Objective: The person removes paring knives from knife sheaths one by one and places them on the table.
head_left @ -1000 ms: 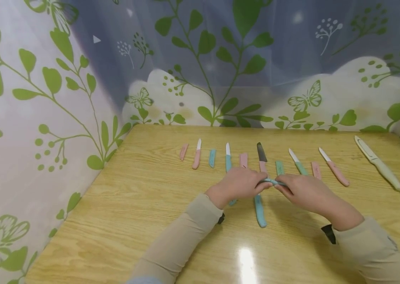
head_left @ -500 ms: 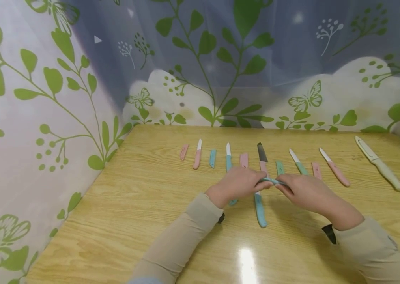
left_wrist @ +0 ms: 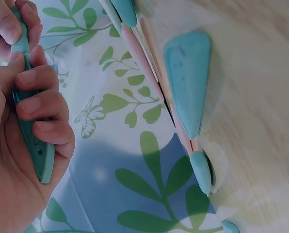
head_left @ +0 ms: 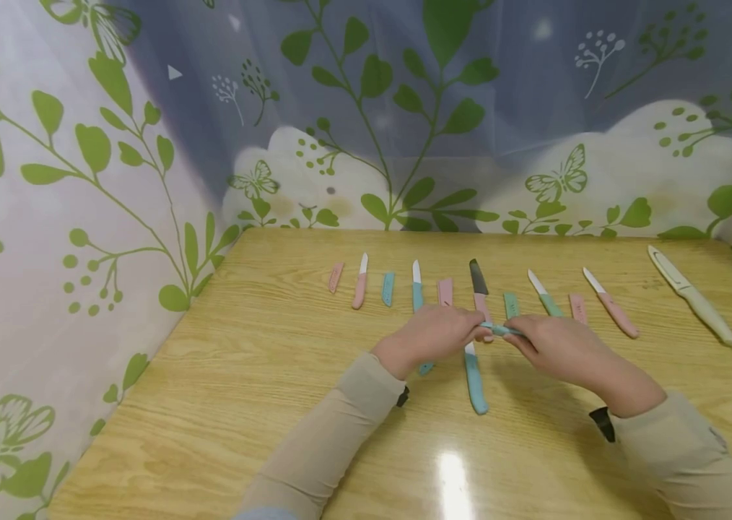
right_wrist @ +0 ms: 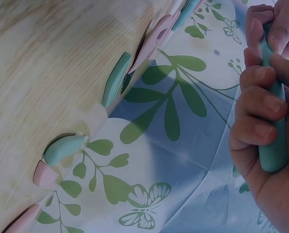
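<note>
Both hands meet over the middle of the table around one blue knife [head_left: 497, 329]. My left hand [head_left: 431, 334] grips its sheath [left_wrist: 39, 153], with fingers curled around it in the left wrist view. The rounded handle [right_wrist: 274, 145] is held by my right hand [head_left: 564, 354], fingers wrapped around it. The sheath covers the blade. Below the hands lies another blue knife [head_left: 475, 383], its white blade partly hidden by the left hand. A blue sheath [head_left: 427, 367] shows under the left wrist.
Along the wooden table [head_left: 242, 339] lie a pink knife [head_left: 360, 283], a dark-bladed knife [head_left: 478, 278], a green-handled knife [head_left: 544, 292] and another pink knife [head_left: 611, 303]. Loose sheaths, such as a pink one [head_left: 336, 277], lie between them. A cream sheathed knife [head_left: 694, 296] is at far right.
The left fingers have shifted slightly on the sheath, and fingertips now show beneath it. Both hands stay in nearly the same place; the things on the table have not moved.
</note>
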Available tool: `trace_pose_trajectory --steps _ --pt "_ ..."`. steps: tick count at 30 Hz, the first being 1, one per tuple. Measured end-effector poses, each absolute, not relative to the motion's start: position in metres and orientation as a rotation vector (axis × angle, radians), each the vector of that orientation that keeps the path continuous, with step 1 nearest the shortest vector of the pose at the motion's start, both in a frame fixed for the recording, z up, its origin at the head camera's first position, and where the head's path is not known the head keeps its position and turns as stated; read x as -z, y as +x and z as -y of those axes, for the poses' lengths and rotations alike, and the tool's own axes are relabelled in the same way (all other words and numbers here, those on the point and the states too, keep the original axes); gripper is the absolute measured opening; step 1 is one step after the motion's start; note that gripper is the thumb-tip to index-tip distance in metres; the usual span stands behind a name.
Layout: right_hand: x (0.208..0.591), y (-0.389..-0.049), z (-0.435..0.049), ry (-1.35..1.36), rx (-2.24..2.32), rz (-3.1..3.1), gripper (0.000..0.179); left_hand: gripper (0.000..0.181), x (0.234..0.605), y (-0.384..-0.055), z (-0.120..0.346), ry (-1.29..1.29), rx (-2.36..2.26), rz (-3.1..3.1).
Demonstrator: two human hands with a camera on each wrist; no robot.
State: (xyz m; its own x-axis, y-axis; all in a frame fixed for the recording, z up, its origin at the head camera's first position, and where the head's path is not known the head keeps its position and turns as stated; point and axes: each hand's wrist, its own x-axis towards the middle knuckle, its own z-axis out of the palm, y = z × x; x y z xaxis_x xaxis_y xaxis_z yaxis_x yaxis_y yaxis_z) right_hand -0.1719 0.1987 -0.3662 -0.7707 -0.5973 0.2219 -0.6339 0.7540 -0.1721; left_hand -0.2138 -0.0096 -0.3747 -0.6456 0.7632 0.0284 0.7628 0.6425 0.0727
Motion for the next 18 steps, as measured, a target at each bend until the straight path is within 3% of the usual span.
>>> trace_pose_trajectory --steps 18 --pt "0.3649 -0.1725 -0.2009 0.994 -0.346 2.788 0.014 0.032 0.3713 -0.2132 0.0123 1.300 -0.098 -2.818"
